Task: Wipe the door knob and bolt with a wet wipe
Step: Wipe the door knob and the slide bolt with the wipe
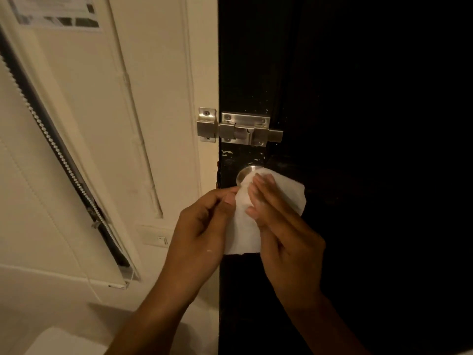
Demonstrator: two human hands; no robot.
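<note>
I am reaching both forearms up toward the black door (332, 124). My left hand (204, 226) is pinching the white wet wipe (286, 198) at its edge. My right hand (284, 231) is pressing the wipe, its fingers (258, 190) curled over it, against the round silver metal door knob (245, 173), just below the silver sliding bolt (243, 129).

A window blind (51, 155) hangs beside what may be a wall switch (156, 237).
</note>
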